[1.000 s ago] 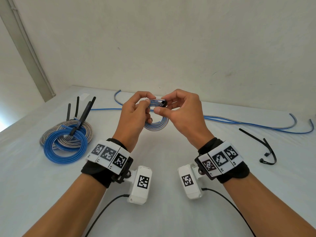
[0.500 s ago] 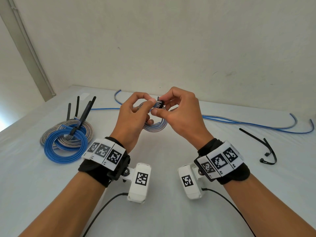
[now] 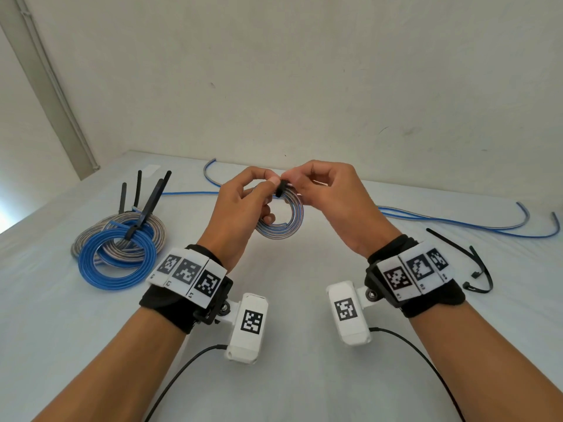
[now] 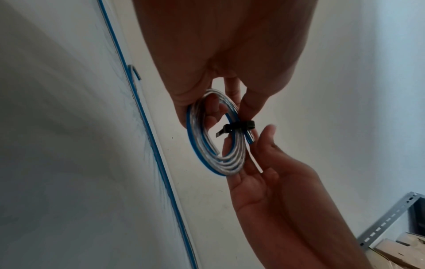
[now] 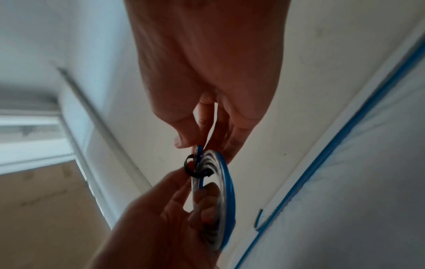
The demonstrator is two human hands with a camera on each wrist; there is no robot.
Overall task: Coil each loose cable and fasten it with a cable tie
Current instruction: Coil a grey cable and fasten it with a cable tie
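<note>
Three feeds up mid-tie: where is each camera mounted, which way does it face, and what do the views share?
Head: worn on the head, looking forward and down at the table; both forearms, left hand and right hand show.
Left wrist: on the left wrist, looking along the palm at the small coil and black cable tie; the right hand reaches in.
Right wrist: on the right wrist, facing the coil edge-on; the left hand enters from below.
Shared: all three show both hands, the small coil and the black cable tie.

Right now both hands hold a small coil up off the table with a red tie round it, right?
Nearly: the tie is black, not red, as the left wrist view shows. Both hands, left and right, do hold the small coil up off the table.
</note>
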